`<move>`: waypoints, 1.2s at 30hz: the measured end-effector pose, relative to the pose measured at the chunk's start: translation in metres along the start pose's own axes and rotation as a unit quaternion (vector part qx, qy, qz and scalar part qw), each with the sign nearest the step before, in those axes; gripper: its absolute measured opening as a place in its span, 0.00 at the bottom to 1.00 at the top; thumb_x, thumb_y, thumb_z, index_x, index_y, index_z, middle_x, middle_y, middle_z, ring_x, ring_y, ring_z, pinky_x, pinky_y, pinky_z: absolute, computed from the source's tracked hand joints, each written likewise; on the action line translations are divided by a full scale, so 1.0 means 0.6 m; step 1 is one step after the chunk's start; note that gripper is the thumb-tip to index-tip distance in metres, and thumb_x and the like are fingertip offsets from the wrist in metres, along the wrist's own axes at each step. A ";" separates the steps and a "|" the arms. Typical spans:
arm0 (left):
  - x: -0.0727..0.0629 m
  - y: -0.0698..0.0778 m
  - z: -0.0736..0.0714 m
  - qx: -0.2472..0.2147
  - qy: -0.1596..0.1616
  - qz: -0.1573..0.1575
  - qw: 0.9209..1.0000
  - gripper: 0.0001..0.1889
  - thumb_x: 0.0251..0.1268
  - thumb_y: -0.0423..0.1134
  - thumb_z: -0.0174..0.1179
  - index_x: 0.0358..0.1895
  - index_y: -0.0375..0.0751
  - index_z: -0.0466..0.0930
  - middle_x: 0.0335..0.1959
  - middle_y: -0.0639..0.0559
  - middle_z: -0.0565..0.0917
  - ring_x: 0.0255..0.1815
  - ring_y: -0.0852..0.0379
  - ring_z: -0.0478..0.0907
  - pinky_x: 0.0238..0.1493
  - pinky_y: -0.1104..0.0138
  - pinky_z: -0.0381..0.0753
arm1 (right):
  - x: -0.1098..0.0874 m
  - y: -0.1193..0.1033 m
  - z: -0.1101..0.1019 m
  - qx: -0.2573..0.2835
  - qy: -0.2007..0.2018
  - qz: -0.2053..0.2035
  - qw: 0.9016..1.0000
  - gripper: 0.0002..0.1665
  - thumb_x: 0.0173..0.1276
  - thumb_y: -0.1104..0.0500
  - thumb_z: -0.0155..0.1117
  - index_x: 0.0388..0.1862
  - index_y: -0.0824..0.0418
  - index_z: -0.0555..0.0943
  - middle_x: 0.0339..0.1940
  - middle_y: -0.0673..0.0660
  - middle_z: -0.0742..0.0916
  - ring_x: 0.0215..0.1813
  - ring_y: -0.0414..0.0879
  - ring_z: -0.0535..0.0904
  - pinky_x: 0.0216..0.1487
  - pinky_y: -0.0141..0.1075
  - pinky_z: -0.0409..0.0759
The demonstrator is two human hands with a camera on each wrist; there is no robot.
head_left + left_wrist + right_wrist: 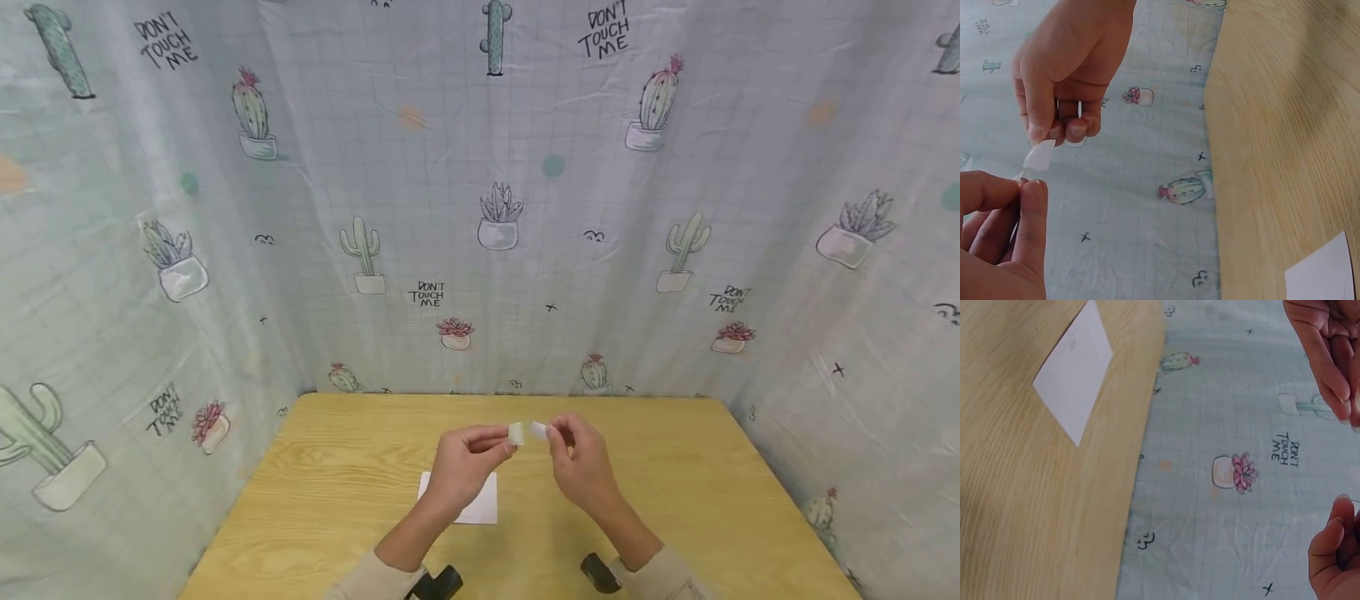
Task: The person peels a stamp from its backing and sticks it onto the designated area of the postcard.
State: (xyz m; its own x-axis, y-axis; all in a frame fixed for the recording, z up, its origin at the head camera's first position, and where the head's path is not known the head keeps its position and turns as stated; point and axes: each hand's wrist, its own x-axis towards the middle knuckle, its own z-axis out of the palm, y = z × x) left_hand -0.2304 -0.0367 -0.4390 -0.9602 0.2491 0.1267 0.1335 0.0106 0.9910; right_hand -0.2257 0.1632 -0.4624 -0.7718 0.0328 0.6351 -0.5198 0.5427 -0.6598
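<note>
My left hand (467, 460) pinches a small pale, greenish-white piece (516, 433) between thumb and fingers, above the table. Facing it, my right hand (587, 467) pinches a small white paper-like scrap (539, 430) by its edge. A narrow gap separates the two pieces in the head view. Seen from the left wrist, the white scrap (1039, 155) hangs from the right hand (1072, 69), just above the fingertips of the left hand (1007, 234). From the right wrist, both hands show only partly at the right edge, and the pieces are barely visible.
A white sheet (482, 502) lies on the wood-grain table (337, 467), partly behind the left wrist in the head view. A cactus-print curtain (420, 183) surrounds the table's back and sides. Dark devices (600, 573) sit by both wrists.
</note>
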 end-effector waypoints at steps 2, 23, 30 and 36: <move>0.000 -0.001 -0.001 0.002 0.001 -0.002 1.000 0.16 0.69 0.37 0.70 0.55 0.33 0.88 0.48 0.36 0.91 0.50 0.47 0.91 0.50 0.70 0.89 | -0.002 0.003 -0.005 -0.003 0.002 -0.011 1.000 0.07 0.72 0.74 0.62 0.36 0.65 0.79 0.28 0.51 0.81 0.31 0.32 0.73 0.32 0.29 0.80; 0.003 0.007 -0.033 0.012 0.026 0.015 0.999 0.15 0.67 0.33 0.70 0.53 0.29 0.88 0.45 0.34 0.91 0.48 0.47 0.92 0.49 0.69 0.89 | -0.005 0.034 -0.042 -0.043 -0.019 -0.033 0.998 0.09 0.68 0.75 0.66 0.35 0.63 0.80 0.28 0.47 0.80 0.32 0.31 0.74 0.34 0.29 0.82; 0.008 0.000 -0.033 0.010 0.023 0.005 1.000 0.15 0.67 0.33 0.70 0.54 0.29 0.88 0.46 0.35 0.91 0.47 0.51 0.92 0.50 0.68 0.89 | -0.013 0.045 -0.051 -0.041 -0.021 -0.065 0.997 0.11 0.65 0.78 0.66 0.32 0.63 0.80 0.27 0.47 0.80 0.32 0.29 0.73 0.31 0.29 0.81; 0.015 -0.005 -0.031 0.005 0.019 0.003 1.000 0.15 0.67 0.33 0.70 0.53 0.30 0.88 0.46 0.35 0.91 0.49 0.45 0.92 0.49 0.68 0.89 | -0.022 0.055 -0.062 -0.036 -0.034 -0.073 0.996 0.11 0.66 0.77 0.66 0.32 0.64 0.79 0.27 0.45 0.79 0.31 0.29 0.71 0.28 0.28 0.76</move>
State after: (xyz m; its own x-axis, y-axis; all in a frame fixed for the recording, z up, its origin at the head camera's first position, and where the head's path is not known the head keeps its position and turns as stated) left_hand -0.2437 -0.0523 -0.4402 -0.9679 0.2126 0.1341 0.1415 0.0199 0.9897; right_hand -0.2192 0.2120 -0.4774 -0.7145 -0.1058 0.6916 -0.6018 0.5971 -0.5304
